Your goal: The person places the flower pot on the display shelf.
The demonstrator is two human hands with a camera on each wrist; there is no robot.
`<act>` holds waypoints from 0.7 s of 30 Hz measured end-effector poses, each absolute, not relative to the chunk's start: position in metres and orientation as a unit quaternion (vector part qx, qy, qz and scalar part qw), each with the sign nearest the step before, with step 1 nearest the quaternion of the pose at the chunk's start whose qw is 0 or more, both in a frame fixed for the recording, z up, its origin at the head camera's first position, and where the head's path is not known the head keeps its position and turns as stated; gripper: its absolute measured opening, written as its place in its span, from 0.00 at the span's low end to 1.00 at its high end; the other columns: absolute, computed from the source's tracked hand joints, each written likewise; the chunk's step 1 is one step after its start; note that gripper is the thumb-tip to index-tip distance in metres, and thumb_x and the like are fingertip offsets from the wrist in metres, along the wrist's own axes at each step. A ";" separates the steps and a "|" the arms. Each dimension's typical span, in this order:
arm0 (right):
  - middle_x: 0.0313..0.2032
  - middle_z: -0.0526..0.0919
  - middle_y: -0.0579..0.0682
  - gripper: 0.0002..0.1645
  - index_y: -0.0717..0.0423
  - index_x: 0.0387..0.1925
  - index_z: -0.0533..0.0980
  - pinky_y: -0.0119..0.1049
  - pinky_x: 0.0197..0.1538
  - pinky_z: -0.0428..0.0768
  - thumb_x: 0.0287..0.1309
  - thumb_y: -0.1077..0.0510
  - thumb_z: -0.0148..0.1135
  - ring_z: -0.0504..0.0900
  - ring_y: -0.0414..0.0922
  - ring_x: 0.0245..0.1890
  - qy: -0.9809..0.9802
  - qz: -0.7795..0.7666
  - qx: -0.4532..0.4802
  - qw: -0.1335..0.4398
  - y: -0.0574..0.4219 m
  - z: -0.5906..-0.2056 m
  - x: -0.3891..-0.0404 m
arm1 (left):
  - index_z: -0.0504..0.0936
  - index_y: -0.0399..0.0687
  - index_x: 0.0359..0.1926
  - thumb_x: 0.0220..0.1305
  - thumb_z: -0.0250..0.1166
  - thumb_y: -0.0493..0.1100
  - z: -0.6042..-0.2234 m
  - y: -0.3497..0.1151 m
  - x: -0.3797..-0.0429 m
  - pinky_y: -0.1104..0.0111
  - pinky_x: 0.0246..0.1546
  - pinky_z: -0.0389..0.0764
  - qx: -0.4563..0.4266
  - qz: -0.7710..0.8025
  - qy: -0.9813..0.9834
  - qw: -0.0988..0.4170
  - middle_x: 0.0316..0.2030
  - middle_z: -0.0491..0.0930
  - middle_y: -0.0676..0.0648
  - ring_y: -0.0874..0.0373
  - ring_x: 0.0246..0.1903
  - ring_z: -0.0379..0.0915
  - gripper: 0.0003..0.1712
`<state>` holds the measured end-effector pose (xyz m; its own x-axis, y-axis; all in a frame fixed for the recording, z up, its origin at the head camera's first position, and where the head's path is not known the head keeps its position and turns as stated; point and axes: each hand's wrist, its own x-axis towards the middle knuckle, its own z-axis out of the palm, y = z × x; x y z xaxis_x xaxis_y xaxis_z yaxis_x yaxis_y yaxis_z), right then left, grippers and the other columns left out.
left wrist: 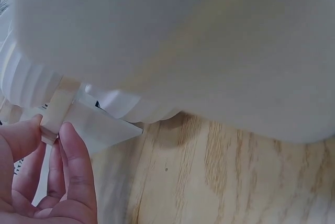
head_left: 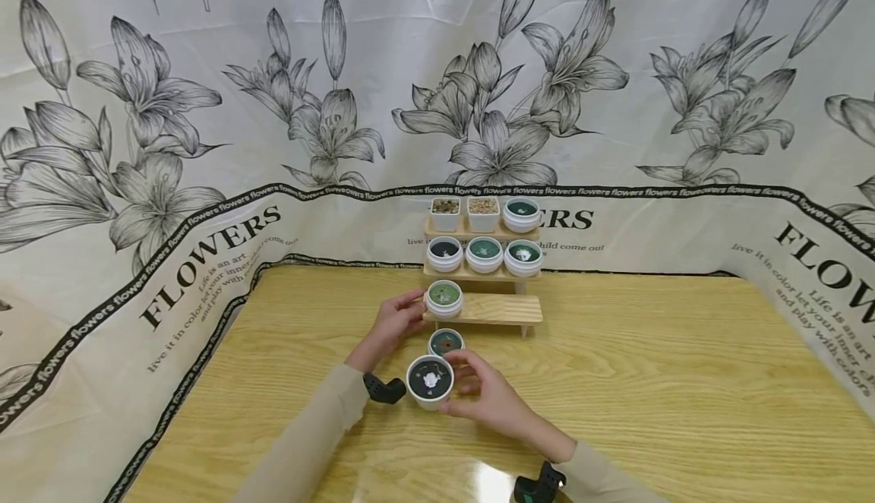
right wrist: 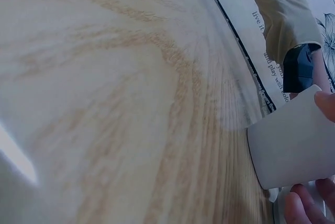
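My left hand (head_left: pixel 398 319) pinches the left end of the lowest wooden shelf (head_left: pixel 502 308) between thumb and fingers, as the left wrist view shows at the shelf's end (left wrist: pixel 56 110). Just above that hand, a ribbed white pot with a green top (head_left: pixel 444 295) sits on the shelf. My right hand (head_left: pixel 488 397) grips a white cup with a black top and a white figure (head_left: pixel 430 380) by its right side. In the right wrist view the smooth cup (right wrist: pixel 293 143) is between thumb and fingers. Behind it stands a white pot with a teal and brown top (head_left: pixel 447 342), partly hidden.
Two higher wooden shelves (head_left: pixel 482 273) carry several white pots, round ones (head_left: pixel 484 260) and square ones (head_left: pixel 483 220). A flower-printed cloth (head_left: pixel 307 153) hangs behind and along both sides. The wood-grain table (head_left: pixel 670 381) extends to the right.
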<state>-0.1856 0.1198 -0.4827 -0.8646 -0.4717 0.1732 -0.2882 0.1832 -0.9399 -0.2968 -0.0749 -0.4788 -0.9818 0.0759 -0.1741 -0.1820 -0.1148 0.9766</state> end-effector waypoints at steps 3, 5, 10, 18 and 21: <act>0.53 0.76 0.60 0.40 0.59 0.60 0.68 0.38 0.49 0.83 0.44 0.60 0.75 0.79 0.50 0.47 0.762 -0.590 -0.253 0.080 0.117 -0.484 -0.185 | 0.70 0.30 0.63 0.67 0.56 0.30 -0.481 -0.075 -0.296 0.79 0.30 0.82 -0.041 0.744 0.661 0.085 0.37 0.80 0.47 0.67 0.27 0.75 0.23; 0.52 0.77 0.61 0.40 0.60 0.60 0.67 0.38 0.49 0.84 0.44 0.60 0.75 0.79 0.49 0.46 0.760 -0.594 -0.254 0.078 0.115 -0.485 -0.185 | 0.70 0.30 0.63 0.67 0.56 0.31 -0.482 -0.074 -0.296 0.79 0.30 0.82 -0.043 0.745 0.660 0.086 0.38 0.80 0.47 0.67 0.27 0.75 0.23; 0.52 0.76 0.63 0.42 0.62 0.60 0.67 0.36 0.47 0.84 0.42 0.61 0.76 0.79 0.48 0.44 0.760 -0.597 -0.245 0.073 0.110 -0.483 -0.183 | 0.70 0.31 0.63 0.67 0.56 0.31 -0.483 -0.074 -0.297 0.78 0.32 0.82 -0.043 0.745 0.660 0.088 0.40 0.81 0.45 0.67 0.28 0.76 0.23; 0.54 0.75 0.61 0.46 0.62 0.61 0.65 0.32 0.47 0.83 0.39 0.61 0.78 0.80 0.47 0.43 0.775 -0.585 -0.227 0.073 0.105 -0.481 -0.184 | 0.70 0.32 0.63 0.67 0.56 0.31 -0.478 -0.073 -0.297 0.79 0.31 0.82 -0.052 0.746 0.658 0.087 0.40 0.80 0.46 0.67 0.27 0.75 0.24; 0.54 0.76 0.60 0.47 0.62 0.62 0.64 0.32 0.50 0.82 0.40 0.60 0.78 0.80 0.50 0.46 0.777 -0.579 -0.233 0.074 0.104 -0.482 -0.183 | 0.70 0.32 0.63 0.67 0.56 0.31 -0.477 -0.073 -0.296 0.79 0.31 0.82 -0.054 0.746 0.658 0.085 0.40 0.80 0.47 0.67 0.27 0.75 0.23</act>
